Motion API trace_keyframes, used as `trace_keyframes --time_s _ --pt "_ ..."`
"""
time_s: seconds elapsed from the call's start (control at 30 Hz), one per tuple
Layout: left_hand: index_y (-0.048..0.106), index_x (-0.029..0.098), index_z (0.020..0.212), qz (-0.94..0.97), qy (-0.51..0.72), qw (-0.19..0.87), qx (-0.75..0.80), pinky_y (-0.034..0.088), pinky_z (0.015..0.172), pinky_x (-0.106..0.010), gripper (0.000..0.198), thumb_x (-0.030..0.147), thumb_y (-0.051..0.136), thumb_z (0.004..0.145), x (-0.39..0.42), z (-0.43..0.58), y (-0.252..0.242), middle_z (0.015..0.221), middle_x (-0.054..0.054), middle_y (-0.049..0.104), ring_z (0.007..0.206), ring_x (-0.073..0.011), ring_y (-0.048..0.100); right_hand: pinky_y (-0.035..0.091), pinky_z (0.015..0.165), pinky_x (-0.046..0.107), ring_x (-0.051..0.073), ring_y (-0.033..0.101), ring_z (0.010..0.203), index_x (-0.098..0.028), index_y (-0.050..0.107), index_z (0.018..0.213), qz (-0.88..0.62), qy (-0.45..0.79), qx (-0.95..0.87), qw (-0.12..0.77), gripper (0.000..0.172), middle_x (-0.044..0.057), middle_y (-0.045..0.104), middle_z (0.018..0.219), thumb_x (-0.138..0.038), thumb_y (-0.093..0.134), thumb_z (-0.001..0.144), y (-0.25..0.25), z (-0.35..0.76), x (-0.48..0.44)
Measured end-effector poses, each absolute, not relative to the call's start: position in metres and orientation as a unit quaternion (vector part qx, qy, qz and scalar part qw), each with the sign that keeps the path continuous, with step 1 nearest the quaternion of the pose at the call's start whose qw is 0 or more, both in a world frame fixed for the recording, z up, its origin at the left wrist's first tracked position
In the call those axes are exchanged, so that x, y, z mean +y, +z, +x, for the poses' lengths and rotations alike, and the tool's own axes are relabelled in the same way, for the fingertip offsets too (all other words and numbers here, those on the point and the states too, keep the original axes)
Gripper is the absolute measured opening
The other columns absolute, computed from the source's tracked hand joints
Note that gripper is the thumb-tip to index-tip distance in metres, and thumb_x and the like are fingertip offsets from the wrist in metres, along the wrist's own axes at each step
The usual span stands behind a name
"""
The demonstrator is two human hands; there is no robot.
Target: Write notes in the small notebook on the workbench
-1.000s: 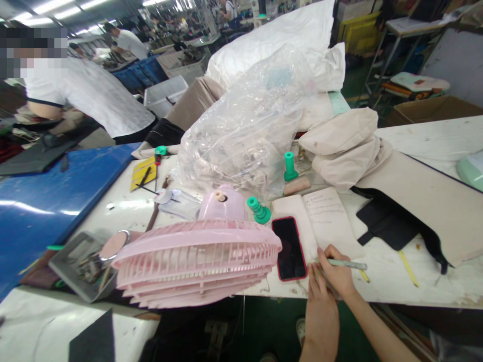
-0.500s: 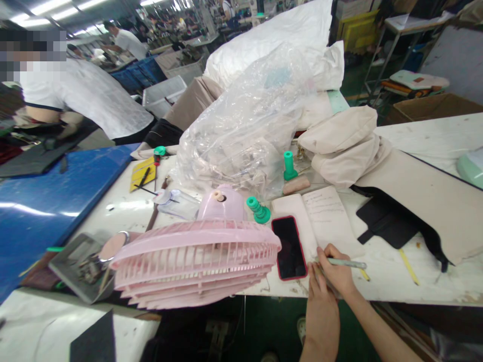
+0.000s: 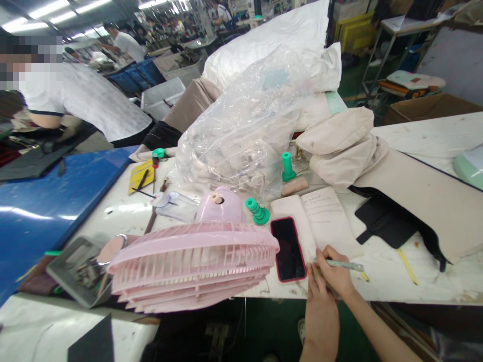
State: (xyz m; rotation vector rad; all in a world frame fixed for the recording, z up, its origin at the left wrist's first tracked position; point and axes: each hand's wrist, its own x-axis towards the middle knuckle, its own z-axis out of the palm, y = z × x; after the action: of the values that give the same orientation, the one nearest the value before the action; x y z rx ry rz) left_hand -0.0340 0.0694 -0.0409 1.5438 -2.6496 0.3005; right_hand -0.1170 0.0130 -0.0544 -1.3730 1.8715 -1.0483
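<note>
My right hand (image 3: 336,274) is closed round a pale greenish pen (image 3: 349,265), its back end pointing right. The hand rests at the lower edge of an open notebook (image 3: 335,236), whose right page bears several lines of handwriting near the top. Close beside it on the left, my left hand (image 3: 320,294) lies with its fingers stretched forward at the table's front edge. What lies under the fingers of both hands, and the pen's tip, I cannot make out. A phone in a red case (image 3: 289,249), its screen dark, lies partly over the left page.
A pink fan (image 3: 196,266) stands left of the phone, near a grey tray of small parts (image 3: 71,281). Green spools (image 3: 257,212) and a clear plastic bag (image 3: 234,130) lie behind. Beige fabric (image 3: 418,196) with black pieces covers the right side. A person in white (image 3: 90,95) bends at the left.
The whole view has shifted slightly. Both hands stay in nearly the same place on the notebook, the pen still in the right one. The person at the left has moved a little.
</note>
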Motion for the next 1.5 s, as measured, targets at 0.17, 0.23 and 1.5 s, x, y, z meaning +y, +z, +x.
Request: trace_keyframes --time_s 0.17,0.23,1.5 --pt "0.048 0.008 0.125 0.511 0.081 0.003 -0.856 0.050 0.092 -0.035 0.059 0.026 0.065 0.071 0.073 -0.033 -0.046 0.133 -0.020 0.045 0.121 -0.0309 0.045 0.031 0.054 0.025 0.010 0.040 0.047 -0.020 0.036 0.057 -0.500 -0.395 0.711 0.296 0.039 -0.006 0.040 0.048 -0.045 0.045 0.085 -0.057 -0.118 0.013" --pt "0.048 0.008 0.125 0.509 0.081 0.000 -0.857 0.050 0.091 -0.035 0.058 0.025 0.064 0.072 0.074 -0.033 -0.046 0.133 -0.020 0.045 0.121 -0.0310 0.045 0.031 0.054 0.026 0.010 0.041 0.048 -0.020 0.037 0.058 -0.495 -0.395 0.714 0.299 0.039 -0.006 0.042 0.049 -0.046 0.044 0.086 -0.057 -0.118 0.013" --pt "0.050 0.011 0.124 0.502 0.081 0.068 -0.859 0.056 0.083 -0.035 0.067 0.031 0.073 0.065 0.068 -0.035 -0.040 0.129 -0.018 0.050 0.113 -0.0328 0.052 0.029 0.053 0.024 0.009 0.036 0.045 -0.019 0.033 0.054 -0.538 -0.388 0.688 0.294 0.040 -0.007 0.035 0.046 -0.041 0.046 0.084 -0.053 -0.119 0.015"
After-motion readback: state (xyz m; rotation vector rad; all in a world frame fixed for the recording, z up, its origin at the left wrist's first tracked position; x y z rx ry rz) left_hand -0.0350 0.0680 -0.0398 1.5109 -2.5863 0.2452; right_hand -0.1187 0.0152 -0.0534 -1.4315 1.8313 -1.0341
